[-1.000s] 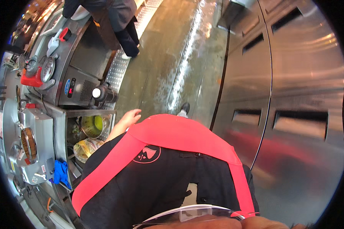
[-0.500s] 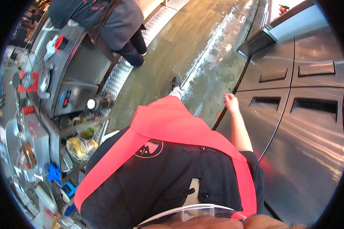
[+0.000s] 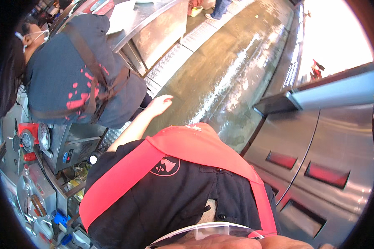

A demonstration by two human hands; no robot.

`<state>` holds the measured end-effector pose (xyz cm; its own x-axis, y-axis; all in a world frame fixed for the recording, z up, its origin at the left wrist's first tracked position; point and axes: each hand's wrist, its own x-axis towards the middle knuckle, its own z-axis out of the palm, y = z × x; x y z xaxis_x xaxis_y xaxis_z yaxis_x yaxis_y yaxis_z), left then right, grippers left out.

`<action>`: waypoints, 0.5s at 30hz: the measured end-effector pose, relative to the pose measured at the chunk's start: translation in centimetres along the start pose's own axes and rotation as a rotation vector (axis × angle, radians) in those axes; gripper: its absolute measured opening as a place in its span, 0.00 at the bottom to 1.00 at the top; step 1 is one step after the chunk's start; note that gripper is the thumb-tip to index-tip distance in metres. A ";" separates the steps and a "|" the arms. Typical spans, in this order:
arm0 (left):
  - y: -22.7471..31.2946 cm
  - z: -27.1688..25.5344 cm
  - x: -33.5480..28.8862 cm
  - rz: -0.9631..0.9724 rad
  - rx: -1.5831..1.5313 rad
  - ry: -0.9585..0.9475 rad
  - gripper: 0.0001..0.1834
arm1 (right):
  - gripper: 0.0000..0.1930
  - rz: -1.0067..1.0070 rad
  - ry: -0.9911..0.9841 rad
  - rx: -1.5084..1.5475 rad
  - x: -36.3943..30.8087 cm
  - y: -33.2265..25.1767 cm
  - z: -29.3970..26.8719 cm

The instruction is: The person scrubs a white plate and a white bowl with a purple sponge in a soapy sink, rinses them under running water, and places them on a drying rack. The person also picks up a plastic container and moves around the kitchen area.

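Note:
My left hand [image 3: 161, 105] is out in front of me above the wet brown floor [image 3: 203, 79]. Its fingers look loosely curled, and I see nothing held in them. The nearest thing is a co-worker in a dark shirt with brown apron straps [image 3: 85, 79], just left of the hand and apart from it. My right hand is out of the picture. A red apron [image 3: 191, 141] over my dark shirt fills the lower middle.
Steel cabinet doors with recessed handles [image 3: 327, 174] line my right, under a pale blue ledge [image 3: 336, 89]. At left stand a steel under-counter unit [image 3: 81, 143] and a cluttered counter with a red appliance [image 3: 39, 135]. Farther ahead are a steel counter [image 3: 160, 35] and another person's legs [image 3: 219, 9].
I have moved forward along the aisle, closer to the co-worker. My left arm has swung into view, while my right hand and forearm have gone out of it.

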<state>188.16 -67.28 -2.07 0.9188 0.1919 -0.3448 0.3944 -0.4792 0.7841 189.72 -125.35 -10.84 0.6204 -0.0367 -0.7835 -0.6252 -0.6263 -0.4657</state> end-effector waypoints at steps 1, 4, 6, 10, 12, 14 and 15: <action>2.5 -0.6 2.7 0.041 0.043 -0.057 0.22 | 0.12 0.000 0.001 -0.001 1.8 -2.3 -0.7; 7.7 -1.8 10.0 0.158 0.196 -0.242 0.24 | 0.13 0.003 -0.019 -0.025 7.8 -8.9 -2.0; 9.7 -3.3 15.0 0.194 0.271 -0.332 0.25 | 0.13 -0.006 -0.054 -0.059 12.5 -14.1 -2.6; 11.7 -9.0 23.5 0.094 0.192 -0.342 0.27 | 0.13 -0.049 -0.118 -0.152 21.3 -27.5 -4.3; 11.7 -12.8 27.2 0.016 0.143 -0.218 0.26 | 0.14 -0.093 -0.118 -0.190 25.5 -35.9 -5.5; 11.5 -17.2 30.5 -0.031 0.021 -0.038 0.24 | 0.14 -0.166 -0.102 -0.213 29.3 -45.1 -6.3; 11.3 -19.5 31.9 -0.046 -0.088 0.076 0.22 | 0.14 -0.205 -0.089 -0.229 31.1 -49.8 -6.6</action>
<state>222.18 -49.85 5.87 0.8970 0.2782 -0.3435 0.4324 -0.3917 0.8121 243.26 -100.41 -9.27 0.6720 0.1705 -0.7206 -0.3625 -0.7728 -0.5209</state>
